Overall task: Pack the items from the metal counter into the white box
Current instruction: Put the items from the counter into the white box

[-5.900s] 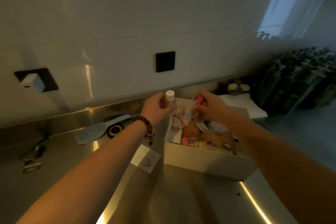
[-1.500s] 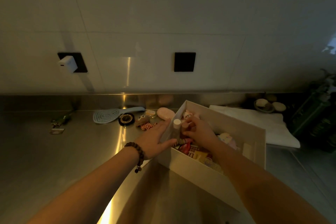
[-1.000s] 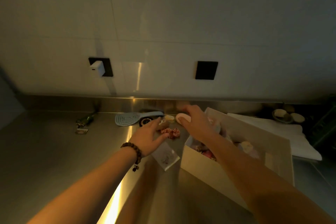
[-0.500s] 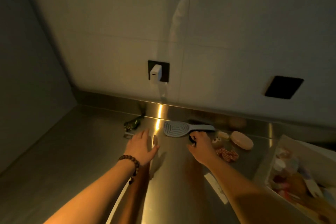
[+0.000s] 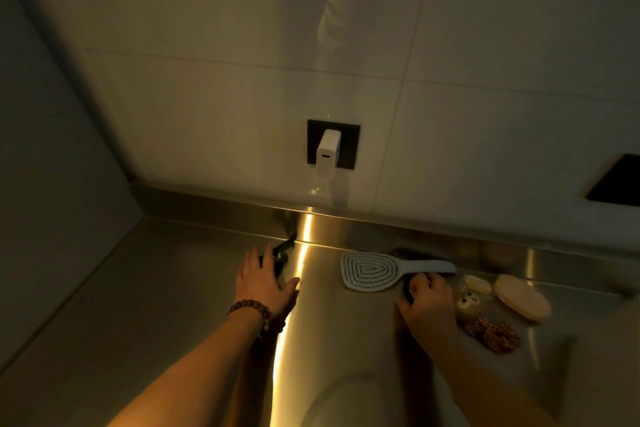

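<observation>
**A:** What do you have on the feed?

**B:** I see the metal counter (image 5: 173,288) under dim yellow light, with a bright streak of glare running down its middle. The left hand (image 5: 261,282), a beaded bracelet (image 5: 254,310) on its wrist, lies flat at the counter's centre with fingers spread wide, gripping nothing. Its fingertips reach a small dark green object (image 5: 282,250) at about 12 o'clock from the hand, close to the back lip; I can't tell what that object is.

**A:** And the other hand?

**B:** The right hand (image 5: 427,308) sits at 3 o'clock from the left one, fingers curled down over a round black object (image 5: 410,286). Whether they have closed on it I cannot tell.

**A:** What is left to pack?

**B:** A pale blue hairbrush (image 5: 372,270) with an openwork paddle head lies just at 11 o'clock of the right hand, handle pointing to 3 o'clock. Right of that hand are a small beige figure with a face (image 5: 467,303), a red-and-white patterned scrunchie (image 5: 493,334) at 4 o'clock, a small yellowish piece (image 5: 478,284), and a pink oval bar (image 5: 521,296) farthest right. On the wall a white charger (image 5: 327,152) sits in a black socket (image 5: 349,142).
</observation>
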